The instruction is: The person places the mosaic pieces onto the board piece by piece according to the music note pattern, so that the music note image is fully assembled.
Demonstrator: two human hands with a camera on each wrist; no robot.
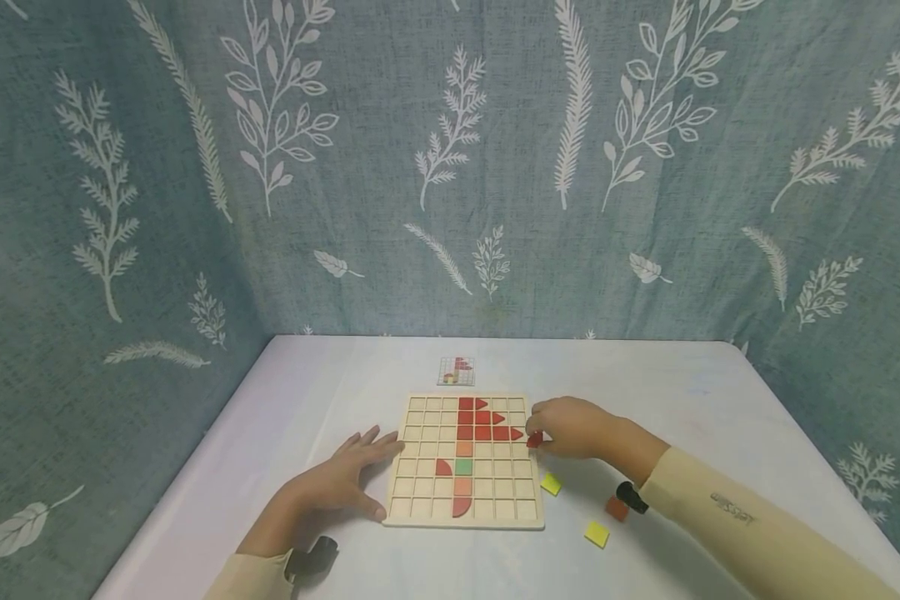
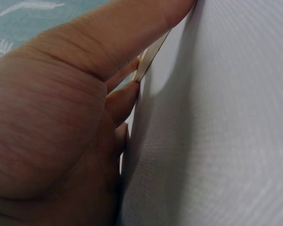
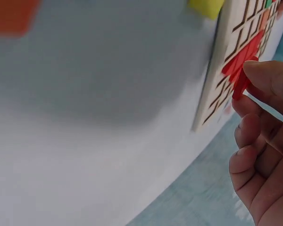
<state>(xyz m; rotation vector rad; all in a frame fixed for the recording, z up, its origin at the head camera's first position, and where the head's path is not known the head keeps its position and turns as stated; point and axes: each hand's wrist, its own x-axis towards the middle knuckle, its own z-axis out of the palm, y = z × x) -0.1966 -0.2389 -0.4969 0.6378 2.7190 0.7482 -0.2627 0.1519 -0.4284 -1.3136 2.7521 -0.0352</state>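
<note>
A wooden grid board (image 1: 429, 485) lies on the white table, with red, orange and green tiles set in some of its squares. My left hand (image 1: 342, 475) rests at the board's left edge, fingers spread and the thumb by its lower left corner. Between thumb and fingertips my right hand (image 1: 573, 427) pinches a small red tile (image 3: 242, 84), held at the board's right edge. On the board, three rows of red tiles (image 1: 483, 433) end in points. Below them run an orange tile (image 1: 464, 449), a green tile (image 1: 462, 467) and a red quarter-round tile (image 1: 461, 506).
A small pattern card (image 1: 457, 372) lies behind the board. To the board's right are a yellow tile (image 1: 551, 484), another yellow tile (image 1: 597, 534) and an orange-red tile (image 1: 617, 508) beside the right wrist. A leaf-patterned curtain (image 1: 495, 167) surrounds the table.
</note>
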